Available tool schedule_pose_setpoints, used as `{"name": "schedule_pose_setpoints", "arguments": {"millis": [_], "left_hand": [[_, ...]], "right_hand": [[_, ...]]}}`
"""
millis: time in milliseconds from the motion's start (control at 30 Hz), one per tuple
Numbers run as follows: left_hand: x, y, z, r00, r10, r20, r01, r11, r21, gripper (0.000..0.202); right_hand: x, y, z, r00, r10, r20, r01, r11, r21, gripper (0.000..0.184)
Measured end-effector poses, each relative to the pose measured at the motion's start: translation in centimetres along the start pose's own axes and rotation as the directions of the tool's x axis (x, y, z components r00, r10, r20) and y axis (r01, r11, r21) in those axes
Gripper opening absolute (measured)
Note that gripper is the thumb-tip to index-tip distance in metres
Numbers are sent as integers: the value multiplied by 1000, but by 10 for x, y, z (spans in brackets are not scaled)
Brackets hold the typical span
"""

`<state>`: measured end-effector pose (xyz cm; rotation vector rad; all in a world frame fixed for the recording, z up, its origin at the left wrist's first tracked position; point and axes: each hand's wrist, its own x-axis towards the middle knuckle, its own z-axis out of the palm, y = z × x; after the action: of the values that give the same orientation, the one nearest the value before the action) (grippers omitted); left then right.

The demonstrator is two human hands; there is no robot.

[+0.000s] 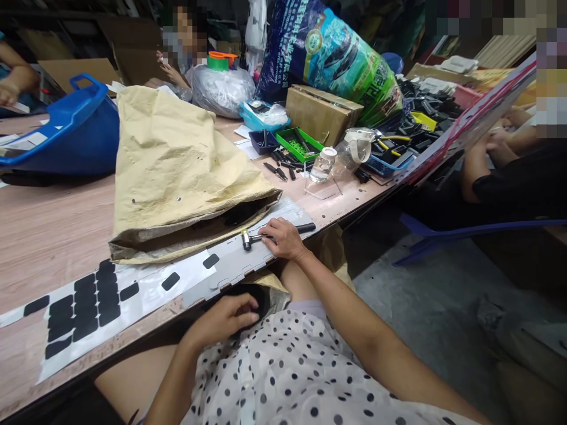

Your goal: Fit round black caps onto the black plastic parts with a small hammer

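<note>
A wood-grain tabletop (26,218) is running diagonally across a crowded workroom, with a grey concrete floor (398,289) showing at the right. A large tan paper sack (172,153), creased and matte, is lying on the table with its dark mouth gaping toward the person and taking up the space just beyond the hammer (247,240). A glossy blue plastic basin (84,130) is standing left of the sack; behind it to the right, a cardboard box (321,115), a bright green tray (299,144) and a clear bottle (323,165) with a white cap are crowding together. A printed blue-and-green bag (341,53) is leaning behind the box. Co-workers' arms are showing at the far left and the right.

The hammer is lying on a flat grey strip (239,260) with a notched edge, along the near edge of the table. Its head is pointing left, its dark handle right; the long axis is running nearly crosswise, the handle end slightly farther from the person. The right hand (283,237) is grasping its shiny metal shaft, fingers curling over it. The left hand (233,317) is resting near the lap, released, its fingers loosely bent. Black pads (86,304), flat with rounded corners, are sitting in rows on smooth white backing sheets (153,298) to the left.
</note>
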<state>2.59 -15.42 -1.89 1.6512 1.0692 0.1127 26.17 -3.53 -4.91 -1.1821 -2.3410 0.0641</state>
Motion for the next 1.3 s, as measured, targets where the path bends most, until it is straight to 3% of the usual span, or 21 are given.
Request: {"name": "schedule_pose_setpoints", "arguments": {"millis": [67, 100, 133, 200, 267, 300, 400, 500, 600, 700, 833, 933, 1033, 1133, 1300], "left_hand": [[10, 22, -28, 988, 105, -109, -118, 986, -121, 38], [19, 30, -44, 967, 125, -224, -149, 984, -94, 38], [29, 35, -59, 916, 133, -378, -154, 988, -27, 37], [54, 40, -87, 738, 142, -660, -78, 989, 125, 34], [78, 39, -106, 630, 123, -767, 89, 970, 228, 31], [88, 38, -111, 611, 99, -785, 184, 947, 262, 29], [108, 36, -115, 637, -16, -771, 410, 854, 321, 27], [111, 33, -112, 655, -114, -747, 496, 811, 312, 35], [97, 24, -110, 603, -127, -787, 514, 816, 263, 35], [67, 6, -102, 573, 10, -819, 391, 876, 284, 30], [29, -20, -75, 654, 165, -738, 114, 943, 311, 27], [20, -33, -53, 643, 225, -732, 4, 955, 297, 24], [24, -37, -45, 599, 244, -763, -32, 959, 281, 20], [28, -36, -45, 608, 220, -763, -38, 968, 249, 15], [28, -33, -47, 628, 193, -754, -33, 975, 221, 11]], "right_hand": [[0, 0, 0, 1000, 1, -5, -1, 1000, -6, 16], [0, 0, 0, 1000, 2, -7, -2, 1000, -5, 16], [0, 0, 0, 1000, 1, -10, -1, 1000, -3, 16], [0, 0, 0, 1000, -2, -15, 2, 1000, 2, 16], [0, 0, 1, 1000, 1, -19, -1, 1000, 4, 16], [1, 0, 1, 1000, 3, -19, -3, 1000, 4, 15], [1, 0, 3, 1000, 4, -17, -4, 1000, 5, 14], [1, 0, 4, 1000, -2, -22, 2, 1000, 7, 15], [1, 0, 4, 1000, -1, -29, 1, 1000, 11, 14], [1, 0, 4, 1000, 10, -21, -10, 1000, 18, 14], [-1, 0, 3, 1000, 19, -3, -19, 1000, 24, 14], [-1, 3, 2, 1000, 9, 4, -9, 1000, 28, 15], [-1, 8, 1, 1000, -13, 22, 13, 1000, 28, 15], [-2, 7, -3, 1000, -16, 25, 15, 999, 29, 18], [-13, -31, -13, 996, 49, -70, -40, 991, 126, 27]]}}
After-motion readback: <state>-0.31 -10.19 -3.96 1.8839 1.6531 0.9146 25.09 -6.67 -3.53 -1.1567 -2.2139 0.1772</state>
